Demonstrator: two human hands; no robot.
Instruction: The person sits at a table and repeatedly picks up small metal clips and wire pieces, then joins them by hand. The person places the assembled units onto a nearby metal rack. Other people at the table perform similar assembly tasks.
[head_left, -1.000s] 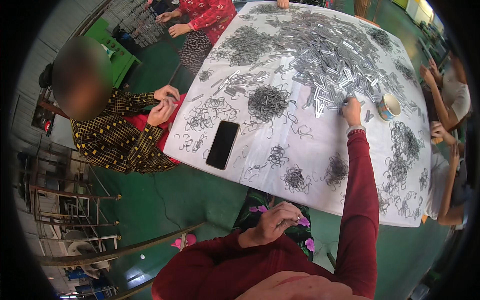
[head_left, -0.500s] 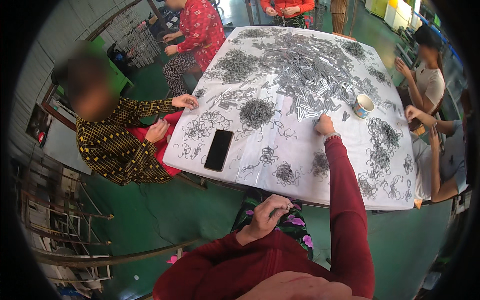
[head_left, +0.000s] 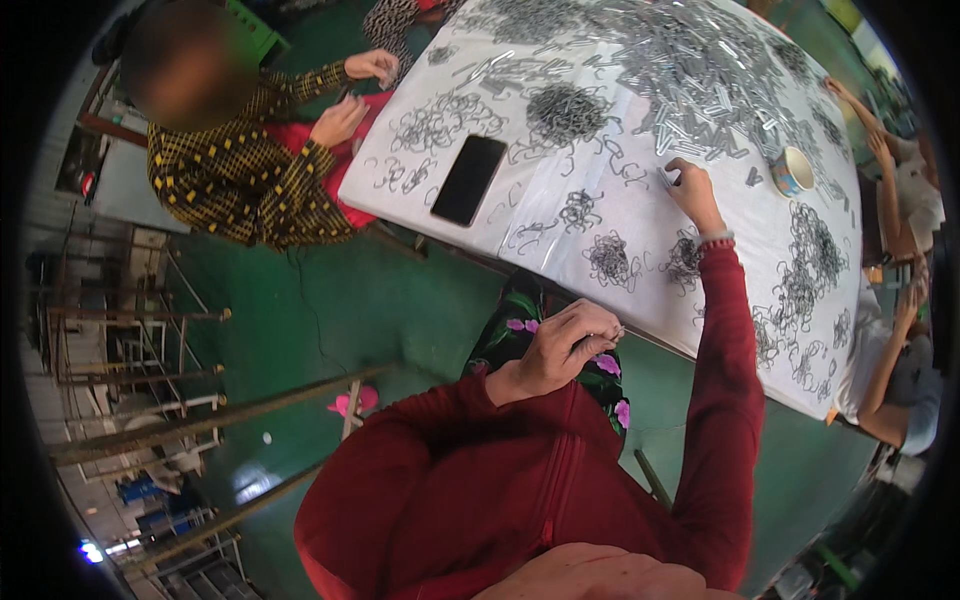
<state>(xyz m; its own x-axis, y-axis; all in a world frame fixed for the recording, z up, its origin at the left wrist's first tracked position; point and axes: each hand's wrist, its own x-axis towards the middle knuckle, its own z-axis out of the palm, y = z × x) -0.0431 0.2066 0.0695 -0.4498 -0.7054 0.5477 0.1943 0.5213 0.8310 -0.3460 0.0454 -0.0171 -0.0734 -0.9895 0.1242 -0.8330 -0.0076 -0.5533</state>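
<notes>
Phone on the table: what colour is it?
Black, a flat dark slab. The phone shows best in the head view.

Even, soft daylight fills the scene, brightest on the white surface toward one o'clock, where its plastic cover gives a faint sheen. Shadows are weak and short. The green floor toward nine o'clock is dimmer. A black rim rings the picture, and straight edges bow strongly near it. A face at eleven o'clock is blurred out. The red sleeve is sharp; the far rim is soft.
</notes>
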